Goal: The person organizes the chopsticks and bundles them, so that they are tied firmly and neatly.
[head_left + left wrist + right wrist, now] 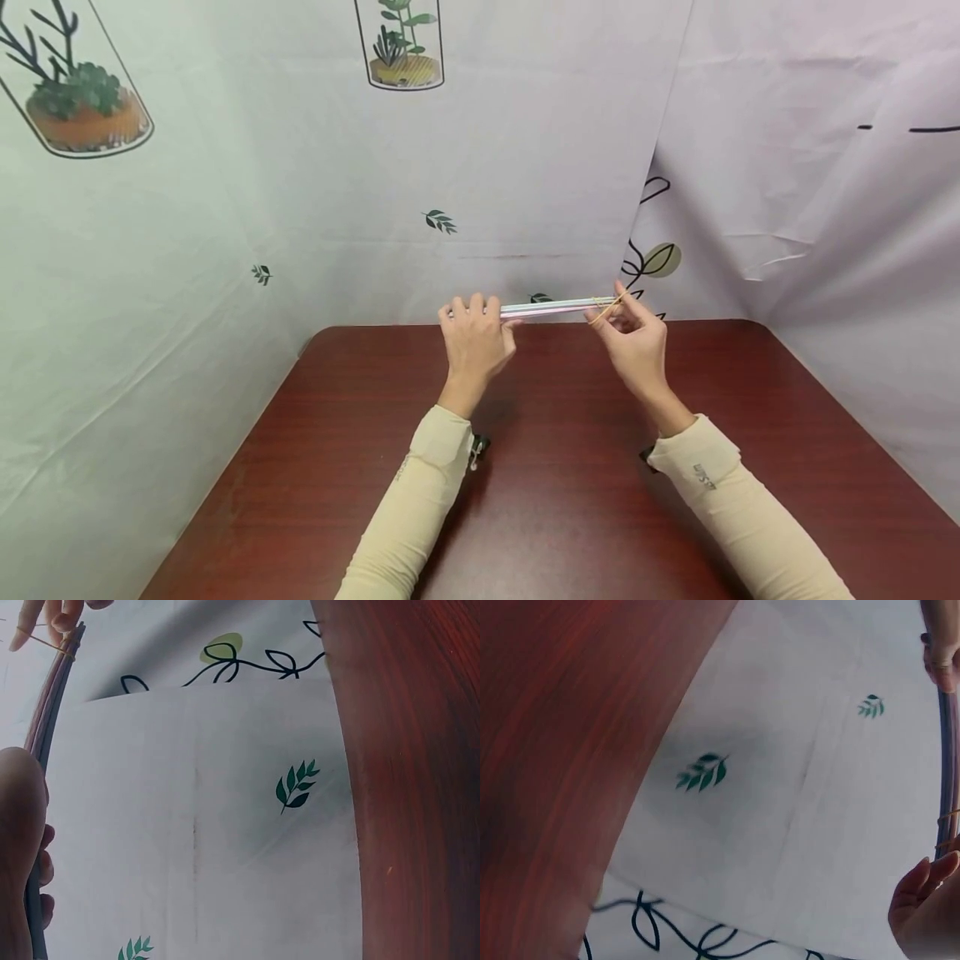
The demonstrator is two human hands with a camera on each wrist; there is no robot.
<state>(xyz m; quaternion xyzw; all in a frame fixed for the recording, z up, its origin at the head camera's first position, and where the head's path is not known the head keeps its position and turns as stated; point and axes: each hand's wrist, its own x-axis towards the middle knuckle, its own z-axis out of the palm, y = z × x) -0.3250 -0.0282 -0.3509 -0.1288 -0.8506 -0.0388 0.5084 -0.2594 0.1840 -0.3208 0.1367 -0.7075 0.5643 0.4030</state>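
A bundle of long, thin pastel sticks, straw-like in shape, is held up near the table's far edge, lying almost level in the head view. My left hand grips its left end, fingers wrapped over the top. At the other end, a yellow rubber band loops around the sticks. The thumb and fingers of my right hand hold a loop of this band stretched out. The left wrist view shows the band pulled away from the stick tips. In the right wrist view the bundle runs between both hands.
Below the hands lies a reddish-brown wooden table. White cloth printed with plants and leaves hangs behind it and along both sides. Dark wrist devices sit at the light sleeve cuffs.
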